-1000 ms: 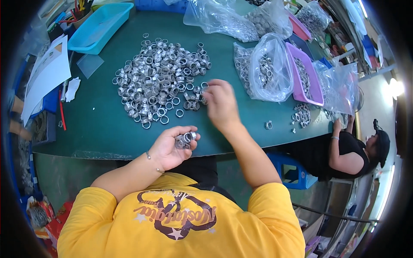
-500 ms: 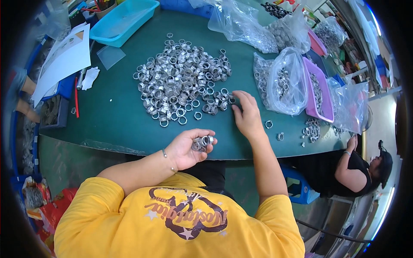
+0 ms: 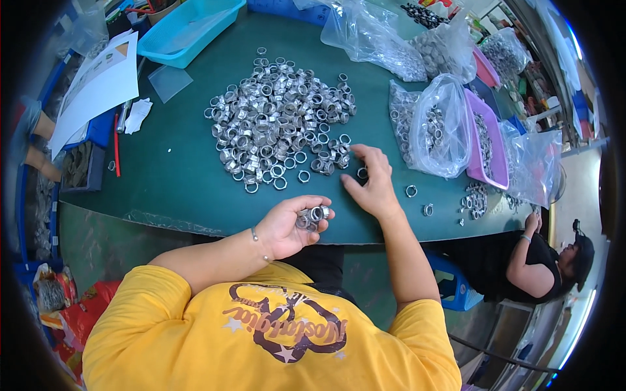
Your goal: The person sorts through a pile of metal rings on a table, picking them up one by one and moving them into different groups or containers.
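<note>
Silvery metal hex nuts with wide holes lie in a large pile (image 3: pixel 277 117) in the middle of the green table. My left hand (image 3: pixel 287 228) is palm up near the front edge, fingers curled around several nuts (image 3: pixel 313 217). At the pile's lower right, my right hand (image 3: pixel 375 182) reaches over the tabletop, thumb and fingers apart. One loose nut (image 3: pixel 362 173) shows between its thumb and fingers; whether they touch it I cannot tell. A small cluster of nuts (image 3: pixel 331 156) sits just left of the fingertips.
To the right are clear bags of nuts (image 3: pixel 440 130), a purple tray (image 3: pixel 499 153), and loose nuts (image 3: pixel 476 199). A turquoise tray (image 3: pixel 173 55) stands back left, near papers (image 3: pixel 98 91). Another person (image 3: pixel 538 260) sits at the table's right end.
My right hand has drawn back slightly toward me from the pile's edge, and its thumb and fingers have spread. The left hand stays almost in place with its nuts.
</note>
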`<state>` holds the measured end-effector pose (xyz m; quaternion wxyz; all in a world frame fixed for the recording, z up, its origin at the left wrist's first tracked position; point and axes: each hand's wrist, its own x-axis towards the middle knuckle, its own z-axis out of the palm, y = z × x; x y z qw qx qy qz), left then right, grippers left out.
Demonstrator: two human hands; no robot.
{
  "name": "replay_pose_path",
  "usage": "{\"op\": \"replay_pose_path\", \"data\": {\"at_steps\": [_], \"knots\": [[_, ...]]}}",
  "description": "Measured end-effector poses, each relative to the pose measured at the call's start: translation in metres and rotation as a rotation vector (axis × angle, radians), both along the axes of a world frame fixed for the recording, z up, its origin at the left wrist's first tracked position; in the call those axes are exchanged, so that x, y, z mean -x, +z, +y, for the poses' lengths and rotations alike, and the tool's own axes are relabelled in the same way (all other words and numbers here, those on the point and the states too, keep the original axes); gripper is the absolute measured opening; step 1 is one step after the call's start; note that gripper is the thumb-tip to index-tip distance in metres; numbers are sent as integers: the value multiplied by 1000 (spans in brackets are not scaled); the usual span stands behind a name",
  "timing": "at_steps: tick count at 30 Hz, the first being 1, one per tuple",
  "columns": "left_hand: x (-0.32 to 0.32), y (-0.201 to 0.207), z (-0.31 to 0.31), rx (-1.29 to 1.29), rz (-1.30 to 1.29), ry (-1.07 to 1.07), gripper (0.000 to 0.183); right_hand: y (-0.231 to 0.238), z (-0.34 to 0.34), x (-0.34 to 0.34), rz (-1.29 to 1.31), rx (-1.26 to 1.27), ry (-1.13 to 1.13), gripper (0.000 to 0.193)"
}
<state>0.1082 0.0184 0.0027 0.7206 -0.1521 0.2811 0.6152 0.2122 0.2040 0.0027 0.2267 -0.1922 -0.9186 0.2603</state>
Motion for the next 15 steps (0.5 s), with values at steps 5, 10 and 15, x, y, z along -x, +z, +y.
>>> {"op": "replay_pose_path", "data": {"at_steps": [5,10,15], "knots": [[-1,0,0,-35,-5,2,17,-18,6,2,-7,129,-57,35],[-3,-2,0,-56,11,15,18,-17,10,7,174,36,19,31],[-2,-2,0,-54,11,10,18,-15,3,17,93,-38,13,23]]}}
